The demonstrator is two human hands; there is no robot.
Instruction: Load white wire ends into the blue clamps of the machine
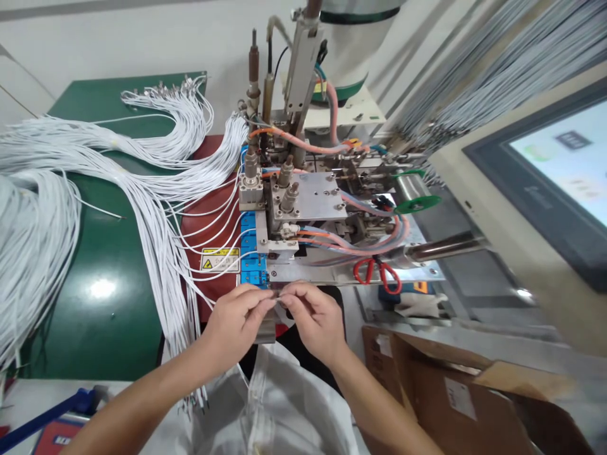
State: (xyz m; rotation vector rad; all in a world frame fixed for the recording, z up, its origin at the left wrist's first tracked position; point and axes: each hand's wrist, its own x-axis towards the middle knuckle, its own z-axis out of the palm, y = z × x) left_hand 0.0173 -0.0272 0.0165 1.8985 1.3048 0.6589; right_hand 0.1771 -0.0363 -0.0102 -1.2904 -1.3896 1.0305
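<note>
My left hand [239,322] is closed in a pinch at the front of the machine. A white cable [205,297] runs from the bundle to behind this hand, and the stretch inside the fingers is hidden. My right hand [317,319] pinches at the thin tip between both sets of fingertips, which is too small to see clearly. Just beyond the hands, blue clamp blocks [253,249] line the edge of the bench machine [308,196]. Several white cables lead into these blocks from the left.
White cable bundles [147,189] spread over the green table [114,253]. A warning label [220,260] lies on the red surface. Red-handled scissors [378,275] and a solder-like wire spool [412,193] are at the machine's right. A screen [559,158] stands right, above an open cardboard box [455,392].
</note>
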